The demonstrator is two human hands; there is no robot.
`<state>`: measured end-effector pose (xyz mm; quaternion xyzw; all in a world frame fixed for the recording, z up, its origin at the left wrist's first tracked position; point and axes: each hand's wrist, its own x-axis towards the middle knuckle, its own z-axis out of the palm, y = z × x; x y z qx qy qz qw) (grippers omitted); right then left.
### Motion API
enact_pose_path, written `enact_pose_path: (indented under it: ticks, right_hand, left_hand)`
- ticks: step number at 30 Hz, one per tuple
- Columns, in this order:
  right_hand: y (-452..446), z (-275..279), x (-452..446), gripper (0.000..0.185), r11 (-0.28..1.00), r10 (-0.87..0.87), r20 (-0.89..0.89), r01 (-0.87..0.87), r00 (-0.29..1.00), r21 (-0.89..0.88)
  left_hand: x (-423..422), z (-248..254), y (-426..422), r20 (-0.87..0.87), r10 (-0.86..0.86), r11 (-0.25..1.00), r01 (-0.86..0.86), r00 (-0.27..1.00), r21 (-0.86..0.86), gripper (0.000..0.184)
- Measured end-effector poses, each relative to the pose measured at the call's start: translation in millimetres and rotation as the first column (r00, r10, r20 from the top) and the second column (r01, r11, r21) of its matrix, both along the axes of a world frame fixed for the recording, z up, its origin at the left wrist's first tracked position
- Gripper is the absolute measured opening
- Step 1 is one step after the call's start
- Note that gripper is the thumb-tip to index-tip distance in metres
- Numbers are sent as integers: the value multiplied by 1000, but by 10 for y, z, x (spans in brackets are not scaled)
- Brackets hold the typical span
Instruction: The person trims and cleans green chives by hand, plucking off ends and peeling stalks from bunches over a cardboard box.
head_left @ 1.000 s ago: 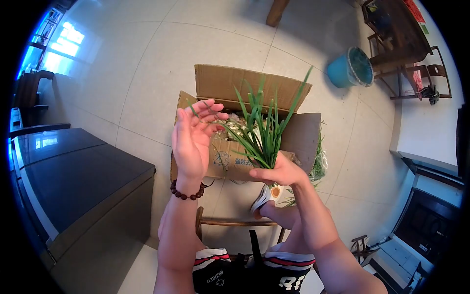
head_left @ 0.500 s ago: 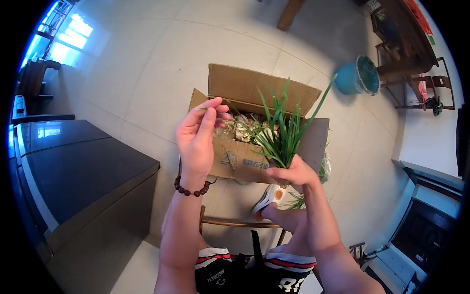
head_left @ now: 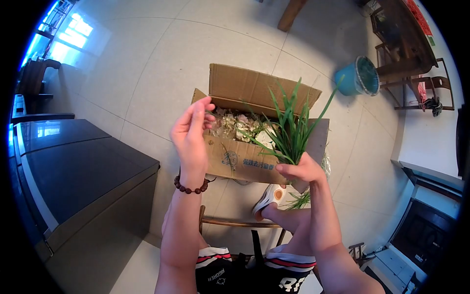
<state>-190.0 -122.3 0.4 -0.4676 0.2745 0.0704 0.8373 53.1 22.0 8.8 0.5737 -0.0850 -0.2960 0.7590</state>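
A bunch of long green leafy stalks (head_left: 293,134) stands upright in my right hand (head_left: 304,170), whose fingers wrap round its lower end. My left hand (head_left: 190,134) is raised over the left end of the box, thumb and fingertips brought together; whatever they hold, if anything, is too small to make out. Below both hands an open cardboard box (head_left: 235,159) holds crumpled, pale and brownish scraps (head_left: 240,123). The leaves hang over the box's right side.
More green stalks (head_left: 299,200) lie on the floor beside my shoe (head_left: 270,198). A blue bucket (head_left: 350,78) stands at the upper right near wooden furniture (head_left: 401,59). A dark cabinet (head_left: 83,171) is at the left. A wooden bar (head_left: 240,223) crosses before my legs.
The view has shifted, so the box appears further right. My right hand has moved right with the stalks. My left hand's spread fingers have closed together.
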Motion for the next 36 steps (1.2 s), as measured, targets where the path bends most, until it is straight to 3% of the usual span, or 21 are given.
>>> enact_pose_path:
  ticks: [1, 5, 7, 8, 11, 15, 18, 27, 29, 30, 32, 33, 34, 36]
  right_hand:
    - [-7, 4, -6, 48, 1000, 18, 3, -18, 1000, -21]
    - [-10, -16, -15, 49, 997, 38, 20, -37, 999, -66]
    - [-12, -18, -19, 48, 996, 52, 32, -49, 998, -74]
    - [-14, -18, -21, 47, 996, 58, 36, -55, 998, -74]
    - [-20, -10, -24, 42, 983, 125, 3, -123, 992, -139]
    - [17, 28, 1, 29, 989, 122, -69, -127, 990, -72]
    - [20, -3, 22, 21, 979, 119, 18, -114, 993, -170]
    - [9, 26, -20, 24, 985, 99, -7, -99, 995, -141]
    - [16, 63, -30, 26, 989, 85, -32, -88, 996, -118]
    - [1, 53, -52, 26, 989, 85, -32, -88, 996, -118]
    - [-51, 42, -80, 23, 988, 84, 5, -82, 996, -133]
    - [-54, 51, -83, 23, 988, 84, 6, -82, 996, -133]
    - [-46, 103, -62, 21, 994, 36, 21, -34, 999, -105]
    - [-25, 74, -89, 19, 997, -14, 32, 17, 999, -72]
  left_hand:
    - [11, -3, 0, -78, 72, 997, -71, 994, 18, 28]
    - [80, -39, 36, -34, 86, 992, -82, 996, 95, 28]
    - [35, -10, 7, 41, -116, 970, 104, 992, 221, 29]
    - [-5, 18, -30, 40, -117, 969, 105, 992, 222, 29]
    - [-104, 75, -136, 130, -261, 964, 251, 957, 87, 31]
    - [-107, 100, -95, 126, -287, 957, 289, 950, 5, 25]
    - [-91, 57, -60, 128, -290, 956, 292, 949, -1, 22]
    - [-77, -47, -72, 162, -103, 995, 100, 981, 24, 13]
    - [-1, -62, -43, 71, 68, 998, -67, 995, -7, 13]
    - [16, -52, -17, 71, 67, 998, -67, 995, -7, 13]
    - [42, -19, 40, 95, -83, 993, 75, 992, 87, 10]
    - [41, -100, 68, 29, -187, 956, 175, 982, 235, 16]
    - [32, -101, 63, 29, -187, 956, 175, 982, 235, 16]
    - [-27, -98, 16, 146, -341, 900, 277, 929, 337, 30]
